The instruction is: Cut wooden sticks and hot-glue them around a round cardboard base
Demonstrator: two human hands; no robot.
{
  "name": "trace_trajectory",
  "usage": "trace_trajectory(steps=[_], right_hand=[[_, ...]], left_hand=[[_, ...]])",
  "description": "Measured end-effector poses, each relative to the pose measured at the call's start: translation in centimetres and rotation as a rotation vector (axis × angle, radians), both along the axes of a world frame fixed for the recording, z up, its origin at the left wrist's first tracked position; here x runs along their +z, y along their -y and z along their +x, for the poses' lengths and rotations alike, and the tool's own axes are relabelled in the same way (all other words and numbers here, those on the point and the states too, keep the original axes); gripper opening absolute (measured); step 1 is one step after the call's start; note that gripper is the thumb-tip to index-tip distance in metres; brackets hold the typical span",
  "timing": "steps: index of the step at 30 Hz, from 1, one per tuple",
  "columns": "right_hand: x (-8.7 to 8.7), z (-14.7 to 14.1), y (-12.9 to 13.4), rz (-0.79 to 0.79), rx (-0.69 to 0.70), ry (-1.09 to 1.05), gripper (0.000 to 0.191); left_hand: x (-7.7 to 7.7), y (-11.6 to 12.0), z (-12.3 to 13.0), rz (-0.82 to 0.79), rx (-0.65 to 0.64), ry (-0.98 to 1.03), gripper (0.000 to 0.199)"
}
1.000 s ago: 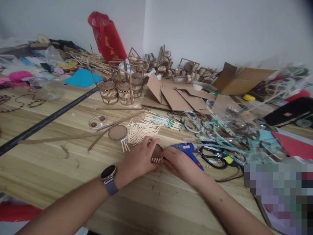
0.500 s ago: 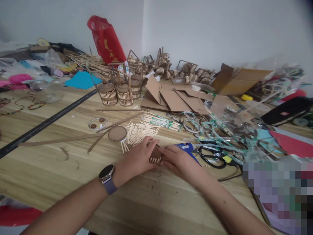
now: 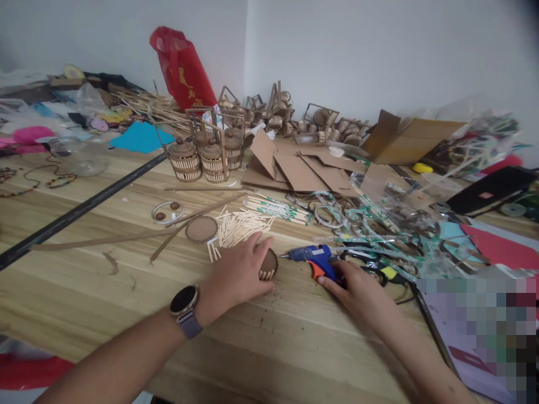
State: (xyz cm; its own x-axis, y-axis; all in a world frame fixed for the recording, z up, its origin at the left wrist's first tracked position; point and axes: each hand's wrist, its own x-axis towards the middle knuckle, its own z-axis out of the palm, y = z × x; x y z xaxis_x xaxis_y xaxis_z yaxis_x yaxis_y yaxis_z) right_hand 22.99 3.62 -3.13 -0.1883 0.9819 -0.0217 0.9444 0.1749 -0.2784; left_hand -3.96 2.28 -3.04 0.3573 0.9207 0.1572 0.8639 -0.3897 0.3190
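Note:
My left hand (image 3: 244, 266), with a watch on its wrist, grips the left side of a small round cardboard disc (image 3: 269, 262). Short pale sticks stand along the disc's near edge, and the fingers hide its left part. To the right, my right hand (image 3: 357, 283) has its fingers around the handle of a blue glue gun (image 3: 318, 255) with an orange trigger. The gun's nozzle points left toward the disc. Behind my left hand lies a heap of short wooden sticks (image 3: 242, 225), and a second cardboard disc (image 3: 202, 229) with a ridged rim lies flat beside it.
Small stick-walled buckets (image 3: 185, 160) with tall handles stand behind. Flat cardboard pieces (image 3: 301, 171) and an open cardboard box (image 3: 415, 140) lie further back. Plastic wrappers and scissors (image 3: 377, 275) clutter the right. Cardboard strips (image 3: 105, 240) and a white ring (image 3: 155, 216) are at the left.
My right hand has left the cardboard disc, moved right and taken hold of the glue gun. My left hand stays at the disc.

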Motion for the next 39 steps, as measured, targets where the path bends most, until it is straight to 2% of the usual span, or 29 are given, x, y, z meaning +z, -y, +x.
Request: trace_trajectory(steps=[9,14,17,20,23,27,33,39], right_hand=[[0.5,-0.4,-0.1,0.009,-0.065,-0.233,0.034],[1.2,-0.9,0.6,0.083,-0.122,-0.599,0.035],[1.3,-0.7,1.1,-0.035,-0.119,-0.712,0.036],[0.9,-0.4,1.4,-0.237,-0.01,-0.7,0.035],[0.2,-0.6,1.5,-0.307,0.113,-0.692,0.04],[-0.4,-1.1,1.5,-0.267,0.193,-0.611,0.041],[-0.2,-1.9,2.0,-0.203,0.234,-0.524,0.03],[-0.5,-2.4,2.3,-0.128,0.25,-0.474,0.027]], left_hand=[[-0.1,0.2,0.6,0.011,0.009,-0.031,0.075],[-0.5,0.3,0.6,0.009,0.015,-0.012,0.074],[-0.7,0.3,0.6,-0.009,0.031,0.011,0.075],[-0.8,0.3,0.6,-0.016,0.05,0.031,0.074],[-0.9,0.3,0.6,-0.023,0.048,0.043,0.073],[-0.7,0.4,0.6,-0.034,0.057,0.037,0.07],[0.2,0.4,0.7,-0.057,0.045,-0.002,0.03],[0.8,0.4,0.6,-0.071,-0.004,-0.047,0.015]])
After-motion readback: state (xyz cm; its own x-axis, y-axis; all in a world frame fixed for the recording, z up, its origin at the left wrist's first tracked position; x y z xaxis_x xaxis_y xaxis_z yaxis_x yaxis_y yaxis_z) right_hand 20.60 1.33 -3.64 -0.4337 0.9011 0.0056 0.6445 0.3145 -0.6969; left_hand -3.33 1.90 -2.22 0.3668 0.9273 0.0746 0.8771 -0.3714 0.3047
